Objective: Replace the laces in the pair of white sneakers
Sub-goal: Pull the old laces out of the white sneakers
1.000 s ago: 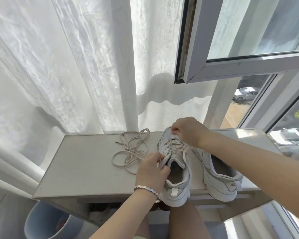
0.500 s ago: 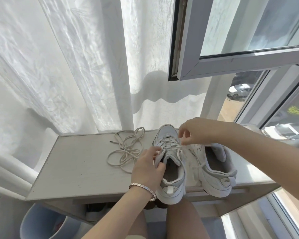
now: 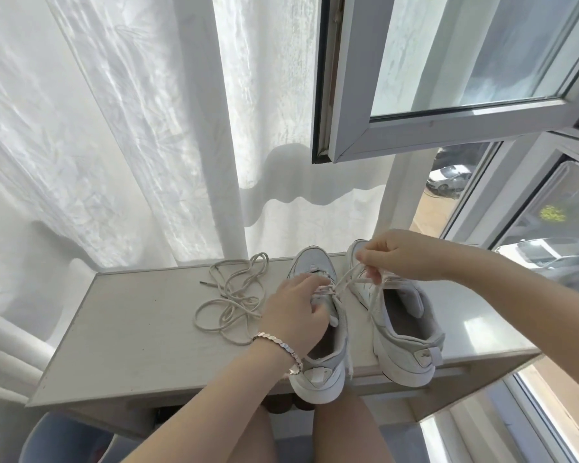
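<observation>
Two white sneakers stand side by side on a pale table (image 3: 141,332), heels toward me. My left hand (image 3: 296,312), with a bracelet on the wrist, grips the tongue and eyelet area of the left sneaker (image 3: 318,372). My right hand (image 3: 393,257) pinches that sneaker's white lace (image 3: 351,279) and holds it taut up and to the right, above the toe of the right sneaker (image 3: 405,335). A loose beige lace (image 3: 233,295) lies tangled on the table left of the shoes.
A white curtain (image 3: 131,128) hangs behind the table. An open window sash (image 3: 448,78) juts out above the shoes, with glazing along the right. A pale bin (image 3: 64,439) stands below the table's left end. My bare legs are under the front edge.
My right hand has pulled the lace out of the left sneaker up and to the right. My left hand shifted forward onto the tongue. The camera tilted slightly.
</observation>
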Motion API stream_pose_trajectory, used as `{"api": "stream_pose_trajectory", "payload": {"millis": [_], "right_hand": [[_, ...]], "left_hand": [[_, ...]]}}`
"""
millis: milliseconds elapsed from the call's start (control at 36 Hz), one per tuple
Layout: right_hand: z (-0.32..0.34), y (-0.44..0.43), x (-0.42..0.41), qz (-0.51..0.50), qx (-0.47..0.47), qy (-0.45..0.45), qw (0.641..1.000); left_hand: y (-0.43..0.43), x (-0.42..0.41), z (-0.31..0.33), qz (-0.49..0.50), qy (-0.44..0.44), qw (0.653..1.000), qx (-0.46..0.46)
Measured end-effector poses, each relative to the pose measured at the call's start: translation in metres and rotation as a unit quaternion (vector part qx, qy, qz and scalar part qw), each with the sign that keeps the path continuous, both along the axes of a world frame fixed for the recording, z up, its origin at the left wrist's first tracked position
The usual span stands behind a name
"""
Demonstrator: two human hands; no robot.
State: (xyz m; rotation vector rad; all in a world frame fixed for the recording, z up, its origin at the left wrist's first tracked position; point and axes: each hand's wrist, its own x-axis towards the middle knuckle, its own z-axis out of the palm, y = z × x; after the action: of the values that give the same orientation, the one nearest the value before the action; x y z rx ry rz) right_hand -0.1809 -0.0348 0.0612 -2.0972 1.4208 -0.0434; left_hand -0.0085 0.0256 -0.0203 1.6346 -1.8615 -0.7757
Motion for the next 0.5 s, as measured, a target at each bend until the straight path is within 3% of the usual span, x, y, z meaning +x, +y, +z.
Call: {"api": "stream_pose_trajectory", "payload": {"millis": [139,389,500], "right_hand": [[0.006,-0.002,-0.005,-0.053,-0.028,-0.09,0.994],[0.005,-0.003,-0.004,-0.111,-0.118,-0.134,0.978],[0.004,-0.005,-0.001,-0.153,-0.145,-0.147,0.966]], "left_hand": [[-0.02,-0.007,0.013,-0.052,0.08,0.989,0.114],[-0.041,-0.009,0.012,-0.099,0.038,0.992,0.072],[-0.042,-0.011,0.01,-0.047,0.125,0.986,0.103]]}}
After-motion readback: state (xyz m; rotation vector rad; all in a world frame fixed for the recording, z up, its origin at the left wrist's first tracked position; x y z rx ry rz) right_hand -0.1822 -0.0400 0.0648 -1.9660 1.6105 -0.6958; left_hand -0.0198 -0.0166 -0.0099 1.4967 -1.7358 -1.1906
